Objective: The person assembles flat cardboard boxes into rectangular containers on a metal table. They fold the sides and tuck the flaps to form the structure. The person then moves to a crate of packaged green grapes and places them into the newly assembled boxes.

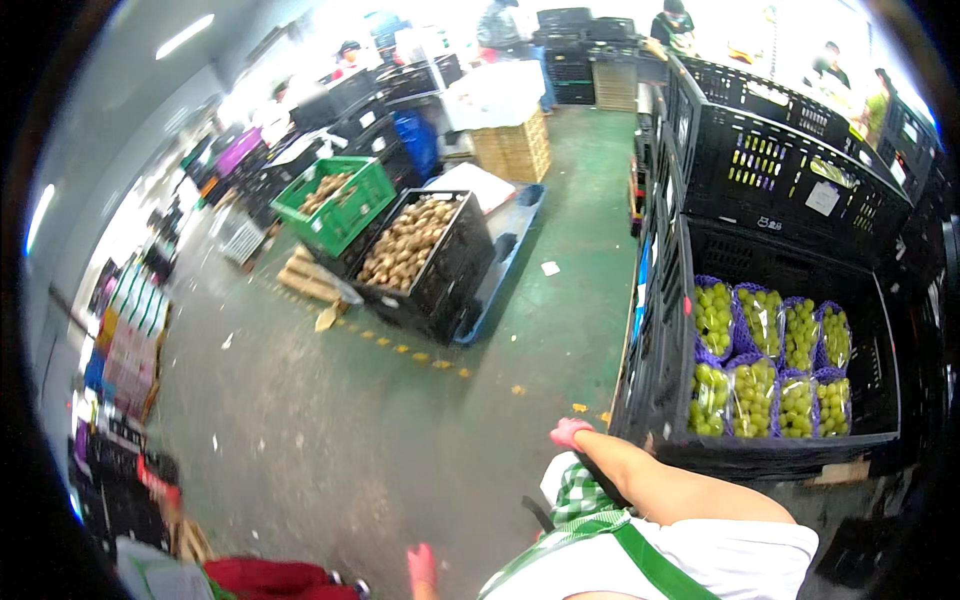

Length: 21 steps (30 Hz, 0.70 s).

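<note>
Right hand, pink-gloved, rests at the black crate corner, grip indeterminate; left hand hangs empty. Advise steadying crate before lifting grape bags.

Eight bags of green grapes in purple netting sit in two rows of four inside one black crate. One green crate and one black crate of brown produce stand on the floor. Two pink-gloved hands, right and left
</note>
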Motion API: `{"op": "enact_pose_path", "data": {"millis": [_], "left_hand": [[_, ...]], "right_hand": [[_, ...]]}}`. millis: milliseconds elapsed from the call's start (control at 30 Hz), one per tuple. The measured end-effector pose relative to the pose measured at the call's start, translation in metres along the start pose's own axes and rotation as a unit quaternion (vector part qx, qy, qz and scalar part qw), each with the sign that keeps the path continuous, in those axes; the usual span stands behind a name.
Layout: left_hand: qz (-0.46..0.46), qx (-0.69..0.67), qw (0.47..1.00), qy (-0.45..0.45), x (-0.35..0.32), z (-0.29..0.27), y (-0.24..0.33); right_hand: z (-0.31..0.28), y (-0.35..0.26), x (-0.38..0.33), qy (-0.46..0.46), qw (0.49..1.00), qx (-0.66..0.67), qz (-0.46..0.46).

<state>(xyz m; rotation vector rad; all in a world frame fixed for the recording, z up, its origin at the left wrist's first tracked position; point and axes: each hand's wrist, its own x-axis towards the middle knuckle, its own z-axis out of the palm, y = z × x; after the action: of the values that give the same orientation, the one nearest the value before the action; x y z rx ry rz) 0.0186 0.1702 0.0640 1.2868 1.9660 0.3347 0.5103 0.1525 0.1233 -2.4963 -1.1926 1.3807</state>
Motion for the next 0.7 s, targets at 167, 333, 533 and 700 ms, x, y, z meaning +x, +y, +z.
{"op": "enact_pose_path", "data": {"millis": [167,333,533,700], "left_hand": [[0.050,-0.201,0.978,0.020,0.166,0.008,0.185],[0.043,0.091,0.979,-0.177,0.193,0.108,0.272],[0.117,0.224,0.920,-0.301,0.252,0.240,0.441],[0.204,0.287,0.881,-0.317,0.369,0.357,0.550]], "right_hand": [[-0.042,0.037,0.095,0.005,0.981,0.074,0.177],[-0.103,0.037,0.169,-0.030,0.978,0.168,0.118],[-0.231,0.071,0.231,0.042,0.950,0.294,0.099],[-0.284,0.137,0.301,0.096,0.942,0.248,0.203]]}}
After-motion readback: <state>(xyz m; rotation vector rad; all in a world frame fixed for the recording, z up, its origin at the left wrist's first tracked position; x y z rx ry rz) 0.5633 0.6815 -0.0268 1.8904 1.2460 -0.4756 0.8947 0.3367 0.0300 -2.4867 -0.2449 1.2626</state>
